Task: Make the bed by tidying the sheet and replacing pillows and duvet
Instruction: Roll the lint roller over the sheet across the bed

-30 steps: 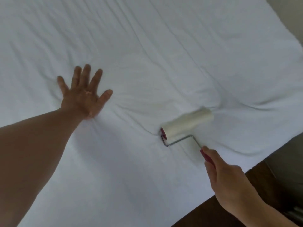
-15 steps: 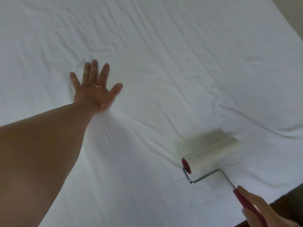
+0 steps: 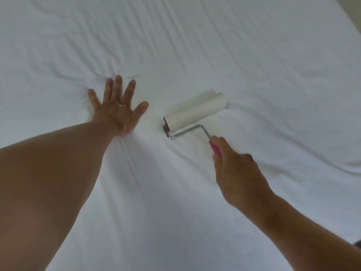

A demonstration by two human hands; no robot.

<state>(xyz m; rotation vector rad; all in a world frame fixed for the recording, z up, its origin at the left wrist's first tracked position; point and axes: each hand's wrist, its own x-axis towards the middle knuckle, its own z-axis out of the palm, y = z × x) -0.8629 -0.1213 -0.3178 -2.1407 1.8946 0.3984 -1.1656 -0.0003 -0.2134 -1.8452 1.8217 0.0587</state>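
A white sheet (image 3: 195,45) lies spread over the bed (image 3: 332,22) and fills nearly the whole view. It is creased in long folds that run down from the top edge and gather into a knot of wrinkles just beyond the left hand (image 3: 119,112). That hand lies palm down on the sheet, left of centre. Its fingers (image 3: 117,85) are straight and spread apart, and the thumb points to the right. The heel of the palm is pressed into the cloth, so that folds fan out alongside the bare forearm toward the lower left. Just beside it on the right, not touching it, a lint roller (image 3: 195,112) rests on the sheet. Its pale cylinder lies at a slant with the far end higher in the view, and a red end cap faces the left hand. A bent wire arm (image 3: 187,131) runs from that cap to a pink handle (image 3: 214,148). The right hand (image 3: 238,173) grips the handle with its fingers curled round it, and only the upper part of the pink shows beyond the knuckles. The right forearm reaches in from the lower right corner. A deeper fold crosses the cloth near the right edge. A narrow beige strip (image 3: 354,10) shows past the bed in the top right corner, and a small dark patch (image 3: 358,244) sits lower on the right edge; what either is cannot be told.
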